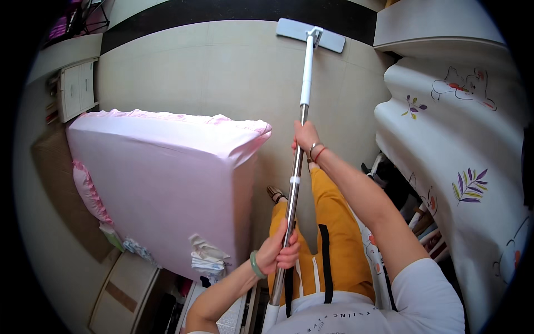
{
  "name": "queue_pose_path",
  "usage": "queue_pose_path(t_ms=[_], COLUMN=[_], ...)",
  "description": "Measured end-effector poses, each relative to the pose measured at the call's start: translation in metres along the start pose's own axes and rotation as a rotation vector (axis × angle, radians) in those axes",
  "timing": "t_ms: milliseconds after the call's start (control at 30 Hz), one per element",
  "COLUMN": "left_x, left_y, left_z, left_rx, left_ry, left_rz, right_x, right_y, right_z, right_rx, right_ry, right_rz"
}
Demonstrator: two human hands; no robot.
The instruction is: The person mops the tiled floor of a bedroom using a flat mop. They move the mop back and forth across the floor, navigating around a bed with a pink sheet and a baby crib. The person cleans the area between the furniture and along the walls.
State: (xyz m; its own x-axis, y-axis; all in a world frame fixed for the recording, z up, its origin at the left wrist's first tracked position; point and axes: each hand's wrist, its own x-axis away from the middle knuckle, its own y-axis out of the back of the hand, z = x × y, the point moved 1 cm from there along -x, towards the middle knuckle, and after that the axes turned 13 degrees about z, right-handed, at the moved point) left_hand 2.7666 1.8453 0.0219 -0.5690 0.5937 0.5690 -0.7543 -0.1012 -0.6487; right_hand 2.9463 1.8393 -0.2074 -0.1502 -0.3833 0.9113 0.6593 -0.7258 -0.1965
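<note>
A flat mop (305, 78) with a long silver and white pole stretches from near my waist to the far floor. Its pale grey rectangular head (289, 28) lies flat on the tiles, partly over a dark floor band. My left hand (276, 249), with a green bangle at the wrist, is wrapped round the lower pole. Farther up, my right hand (305, 137) grips the pole above its white joint ring; a bracelet and a red cord circle that wrist. The mop head's underside is hidden.
On the left stands a bed (161, 167) with a pink sheet and ruffled edge. Folded cloths (208, 256) lie on its near corner. A white printed curtain (434, 122) hangs along the right, with items behind it. A white drawer cabinet (77, 91) stands far left.
</note>
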Motion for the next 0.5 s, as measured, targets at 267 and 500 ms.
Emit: queue_pose_path(t_ms=[267, 500], left_x=[-0.044, 0.003], left_y=[-0.016, 0.009], left_z=[-0.065, 0.02], left_rx=[-0.08, 0.108], left_ry=[-0.123, -0.076], left_rz=[-0.032, 0.02], right_x=[-0.057, 0.008], right_y=[0.021, -0.003], right_z=[0.085, -0.001], right_rx=[0.043, 0.036], right_ry=[0.013, -0.031], right_rz=[-0.044, -0.025])
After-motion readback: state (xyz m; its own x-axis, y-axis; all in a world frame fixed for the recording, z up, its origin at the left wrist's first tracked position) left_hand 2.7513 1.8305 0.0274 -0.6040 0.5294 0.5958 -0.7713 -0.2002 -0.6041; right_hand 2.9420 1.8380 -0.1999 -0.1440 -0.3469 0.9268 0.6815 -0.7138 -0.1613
